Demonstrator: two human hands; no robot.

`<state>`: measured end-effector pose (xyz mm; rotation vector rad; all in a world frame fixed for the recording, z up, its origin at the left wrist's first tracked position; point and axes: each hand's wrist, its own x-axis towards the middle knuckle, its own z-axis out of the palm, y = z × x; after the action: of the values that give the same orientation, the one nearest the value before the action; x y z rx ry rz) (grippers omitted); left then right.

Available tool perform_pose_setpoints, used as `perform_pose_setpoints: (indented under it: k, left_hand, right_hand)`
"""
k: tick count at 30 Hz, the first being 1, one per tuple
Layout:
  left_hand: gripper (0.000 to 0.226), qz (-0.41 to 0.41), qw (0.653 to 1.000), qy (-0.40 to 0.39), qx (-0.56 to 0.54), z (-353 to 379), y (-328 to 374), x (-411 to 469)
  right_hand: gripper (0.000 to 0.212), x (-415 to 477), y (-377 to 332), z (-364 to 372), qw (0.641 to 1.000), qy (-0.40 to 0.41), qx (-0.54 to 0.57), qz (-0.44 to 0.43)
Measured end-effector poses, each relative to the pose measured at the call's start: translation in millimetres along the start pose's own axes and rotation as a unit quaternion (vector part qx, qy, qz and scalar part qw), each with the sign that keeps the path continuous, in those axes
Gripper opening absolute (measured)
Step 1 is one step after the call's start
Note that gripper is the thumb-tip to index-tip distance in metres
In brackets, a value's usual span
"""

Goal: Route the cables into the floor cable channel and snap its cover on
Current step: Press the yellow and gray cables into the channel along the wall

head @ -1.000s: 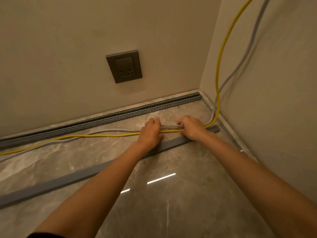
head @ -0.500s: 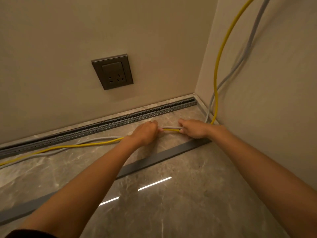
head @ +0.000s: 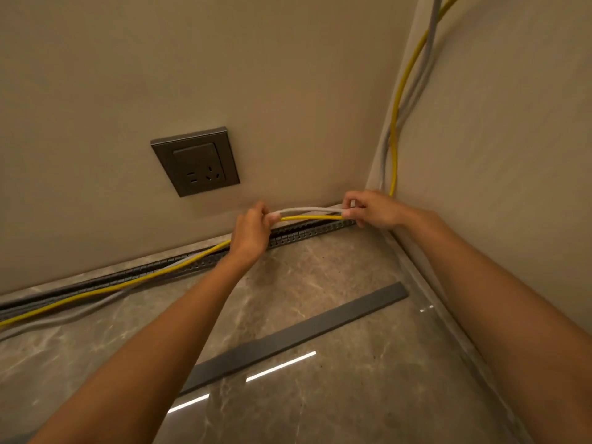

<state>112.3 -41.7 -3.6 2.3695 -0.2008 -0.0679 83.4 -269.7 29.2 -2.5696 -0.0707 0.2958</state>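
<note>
A yellow cable [head: 307, 217] and a grey cable [head: 304, 209] stretch between my two hands, just above the dark slotted floor channel [head: 307, 232] that runs along the foot of the back wall. My left hand [head: 251, 231] grips both cables over the channel. My right hand [head: 371, 208] pinches them near the room corner. Past my right hand both cables climb the corner. To the left they trail over the channel's front edge onto the floor. The flat grey cover strip [head: 298, 336] lies loose on the floor, nearer to me.
A dark wall socket [head: 195, 161] sits on the back wall above the channel. The right wall [head: 499, 155] meets the back wall at the corner. The floor [head: 320, 283] is glossy marble-patterned tile with light streaks reflected in it.
Both hands have lifted the cables off the floor and carried them back toward the wall, over the channel. The view has moved closer to the corner; the cover strip stays on the floor.
</note>
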Motion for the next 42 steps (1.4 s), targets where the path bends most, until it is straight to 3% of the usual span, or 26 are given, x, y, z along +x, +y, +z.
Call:
perform_pose_setpoints:
  k: [3,5,8,10,21,28,31,35,39,42]
  left_hand:
    - [0.008,0.016,1.0,0.009,-0.023,7,-8,-1]
    - [0.014,0.049,0.999,0.002,-0.021,10,-13,-5]
    - [0.02,0.131,0.987,-0.015,0.097,12,-24,-7]
    - [0.029,0.143,0.975,-0.047,0.164,11,-30,-5]
    - [0.033,0.117,0.953,-0.074,0.269,-13,-45,-14]
    - [0.038,0.08,0.951,-0.131,0.27,-40,-49,-24]
    - [0.041,0.117,0.956,-0.112,0.245,-29,-37,-33]
    - [0.03,0.124,0.973,-0.058,0.186,-8,-18,-34]
    - [0.027,0.124,0.976,-0.043,0.176,2,-14,-31]
    - [0.026,0.138,0.969,-0.039,0.199,5,-17,-31]
  right_hand:
    - [0.015,8,10,10,0.999,0.035,-0.025,0.004]
    - [0.012,12,15,16,0.996,0.052,-0.065,0.004]
    - [0.013,20,20,22,0.989,0.078,-0.127,-0.005]
    - [0.017,23,20,24,0.986,0.091,-0.142,-0.006]
    - [0.011,20,9,29,0.998,0.052,-0.021,0.022]
    - [0.015,18,-7,42,0.999,0.032,-0.013,0.019]
    - [0.014,16,-6,41,0.999,0.028,0.003,0.033]
    - [0.036,10,-6,39,1.0,0.011,-0.006,0.005]
    - [0.003,7,0,39,1.0,-0.003,-0.016,-0.019]
    - [0.008,7,4,38,1.0,0.008,-0.018,-0.019]
